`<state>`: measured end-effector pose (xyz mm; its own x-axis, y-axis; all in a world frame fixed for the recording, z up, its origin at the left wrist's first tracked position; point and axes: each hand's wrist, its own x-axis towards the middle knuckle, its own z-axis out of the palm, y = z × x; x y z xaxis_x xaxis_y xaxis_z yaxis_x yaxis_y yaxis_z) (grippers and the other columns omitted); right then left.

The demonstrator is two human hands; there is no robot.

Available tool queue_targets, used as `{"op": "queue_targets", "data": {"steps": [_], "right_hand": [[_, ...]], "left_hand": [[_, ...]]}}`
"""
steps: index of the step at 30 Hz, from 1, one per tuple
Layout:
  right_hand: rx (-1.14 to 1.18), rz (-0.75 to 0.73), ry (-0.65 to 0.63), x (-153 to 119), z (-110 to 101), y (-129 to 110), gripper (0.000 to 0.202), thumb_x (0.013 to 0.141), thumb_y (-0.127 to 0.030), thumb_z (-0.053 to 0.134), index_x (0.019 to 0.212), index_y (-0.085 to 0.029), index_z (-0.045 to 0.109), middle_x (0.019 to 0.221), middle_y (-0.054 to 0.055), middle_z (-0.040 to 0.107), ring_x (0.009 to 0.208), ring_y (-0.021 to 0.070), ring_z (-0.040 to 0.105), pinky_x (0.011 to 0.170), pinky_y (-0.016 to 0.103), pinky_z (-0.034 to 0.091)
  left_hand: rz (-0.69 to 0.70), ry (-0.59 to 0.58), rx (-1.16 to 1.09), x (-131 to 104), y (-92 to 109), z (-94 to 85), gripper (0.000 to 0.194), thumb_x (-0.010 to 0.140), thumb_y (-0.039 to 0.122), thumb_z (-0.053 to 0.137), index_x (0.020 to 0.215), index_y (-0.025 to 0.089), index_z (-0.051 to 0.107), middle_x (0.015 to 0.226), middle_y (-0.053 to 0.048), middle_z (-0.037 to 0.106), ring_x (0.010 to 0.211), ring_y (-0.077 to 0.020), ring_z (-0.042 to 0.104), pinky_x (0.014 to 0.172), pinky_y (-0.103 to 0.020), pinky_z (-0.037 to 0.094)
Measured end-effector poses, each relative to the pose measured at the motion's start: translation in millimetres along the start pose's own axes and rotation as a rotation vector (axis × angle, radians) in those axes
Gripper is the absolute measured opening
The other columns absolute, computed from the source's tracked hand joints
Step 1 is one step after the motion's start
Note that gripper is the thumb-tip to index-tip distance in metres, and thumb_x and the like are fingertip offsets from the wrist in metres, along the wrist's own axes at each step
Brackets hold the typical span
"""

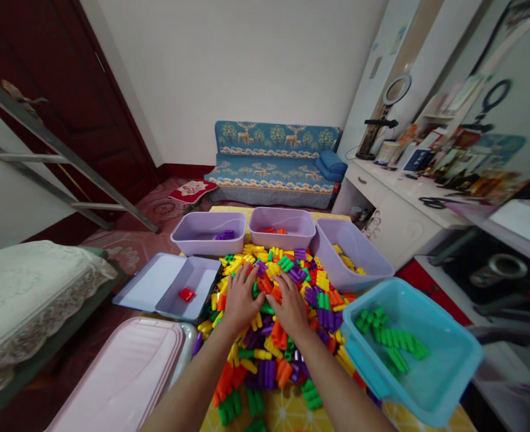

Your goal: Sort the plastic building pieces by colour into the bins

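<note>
Both hands rest on a big pile of colourful plastic pieces (265,366) in the middle of the table. My left hand (242,295) has its fingers spread over the pile's left part, near orange and yellow pieces. To its right, my right hand (290,303) lies with fingers apart, touching orange pieces. The two thumbs point toward each other with a small gap. Around the pile, a lilac bin (208,246) holds purple pieces, another bin (283,240) orange ones, a third (368,279) yellow ones. A teal bin (454,354) contains green pieces, and a bluish-grey box (174,306) red ones.
A pink lid (125,372) lies at the lower left. Beyond the table stands a blue patterned sofa (274,165). On the left are a ladder (62,150) and a cloth-covered seat (30,306); a cluttered white desk (400,186) is on the right.
</note>
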<state>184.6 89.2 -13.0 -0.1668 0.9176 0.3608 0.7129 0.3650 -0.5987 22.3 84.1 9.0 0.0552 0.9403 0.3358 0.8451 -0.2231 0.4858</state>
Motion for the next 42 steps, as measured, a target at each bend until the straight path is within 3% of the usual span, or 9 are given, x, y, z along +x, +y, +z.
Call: {"op": "queue_targets", "data": {"steps": [4, 8, 13, 16, 20, 29, 35, 39, 42], "right_hand": [[-0.017, 0.003, 0.044, 0.1, 3.1, 1.5, 0.057, 0.087, -0.04, 0.055, 0.138, -0.016, 0.045, 0.138, 0.014, 0.051, 0.129, 0.0267, 0.046, 0.106, 0.046, 0.041], [0.0, 0.02, 0.033, 1.9, 1.4, -0.2, 0.052, 0.091, -0.042, 0.048, 0.136, -0.016, 0.046, 0.133, 0.013, 0.057, 0.123, 0.0258, 0.052, 0.104, 0.045, 0.042], [-0.008, -0.007, 0.026, 0.1, 3.4, -0.3, 0.047, 0.09, -0.037, 0.05, 0.133, -0.017, 0.051, 0.131, 0.011, 0.059, 0.122, 0.0253, 0.052, 0.105, 0.044, 0.041], [0.024, -0.022, 0.038, -1.5, 5.2, 0.4, 0.057, 0.089, -0.037, 0.052, 0.141, -0.018, 0.04, 0.135, 0.011, 0.055, 0.124, 0.0251, 0.05, 0.105, 0.045, 0.041], [0.081, -0.066, 0.048, -1.8, 3.5, -0.5, 0.068, 0.09, -0.043, 0.053, 0.149, -0.023, 0.025, 0.14, 0.01, 0.051, 0.126, 0.0242, 0.049, 0.104, 0.044, 0.041], [0.116, -0.091, 0.039, -0.4, 3.2, 1.1, 0.044, 0.092, -0.034, 0.05, 0.135, -0.027, 0.048, 0.131, 0.006, 0.058, 0.123, 0.0229, 0.05, 0.106, 0.045, 0.039], [0.137, -0.088, 0.129, -4.1, 8.1, 3.2, 0.052, 0.09, -0.029, 0.052, 0.14, -0.022, 0.041, 0.141, 0.011, 0.048, 0.132, 0.0246, 0.042, 0.108, 0.047, 0.038], [0.112, -0.08, 0.127, -5.9, 8.3, 3.8, 0.042, 0.089, -0.026, 0.052, 0.131, -0.025, 0.053, 0.144, 0.01, 0.043, 0.132, 0.0261, 0.042, 0.108, 0.048, 0.038], [0.087, -0.079, 0.163, -6.5, 7.0, 2.0, 0.045, 0.088, -0.026, 0.052, 0.134, -0.025, 0.051, 0.144, 0.01, 0.044, 0.131, 0.0264, 0.043, 0.106, 0.048, 0.039]], "left_hand": [[0.028, -0.039, -0.052, 3.2, -2.1, -1.9, 0.065, 0.075, 0.02, 0.063, 0.137, 0.029, 0.046, 0.141, -0.003, 0.051, 0.133, -0.0287, 0.039, 0.112, -0.052, 0.026], [0.016, -0.038, -0.133, 5.7, -1.0, -2.1, 0.062, 0.073, 0.014, 0.061, 0.132, 0.031, 0.051, 0.134, 0.0, 0.057, 0.13, -0.0273, 0.04, 0.11, -0.049, 0.029], [-0.069, 0.0, -0.207, 14.7, 2.0, 1.6, 0.039, 0.08, 0.029, 0.063, 0.119, 0.027, 0.061, 0.116, -0.003, 0.067, 0.121, -0.0273, 0.049, 0.105, -0.045, 0.035], [-0.116, 0.043, -0.227, 18.3, -0.2, 7.1, 0.037, 0.082, 0.032, 0.063, 0.118, 0.026, 0.063, 0.107, -0.004, 0.069, 0.116, -0.0272, 0.052, 0.102, -0.045, 0.038], [-0.117, 0.084, -0.301, 15.8, -7.7, 13.1, 0.03, 0.088, 0.028, 0.054, 0.115, 0.026, 0.066, 0.118, -0.007, 0.063, 0.117, -0.0256, 0.051, 0.102, -0.045, 0.039], [-0.026, 0.093, -0.315, 10.5, -6.6, 11.4, 0.024, 0.09, 0.021, 0.051, 0.103, 0.026, 0.071, 0.106, -0.003, 0.07, 0.113, -0.0235, 0.053, 0.102, -0.045, 0.038], [0.016, 0.082, -0.212, 10.8, -2.2, 11.2, 0.015, 0.086, 0.032, 0.061, 0.096, 0.027, 0.071, 0.103, -0.002, 0.07, 0.112, -0.0249, 0.053, 0.102, -0.046, 0.038], [-0.003, 0.087, -0.171, 10.8, -0.9, 12.0, 0.015, 0.088, 0.031, 0.059, 0.095, 0.027, 0.071, 0.101, -0.002, 0.07, 0.111, -0.0245, 0.053, 0.101, -0.045, 0.038], [0.0, 0.082, -0.151, 11.1, -0.7, 12.8, 0.016, 0.087, 0.032, 0.059, 0.098, 0.028, 0.071, 0.102, -0.002, 0.07, 0.111, -0.025, 0.052, 0.1, -0.045, 0.038]]}}
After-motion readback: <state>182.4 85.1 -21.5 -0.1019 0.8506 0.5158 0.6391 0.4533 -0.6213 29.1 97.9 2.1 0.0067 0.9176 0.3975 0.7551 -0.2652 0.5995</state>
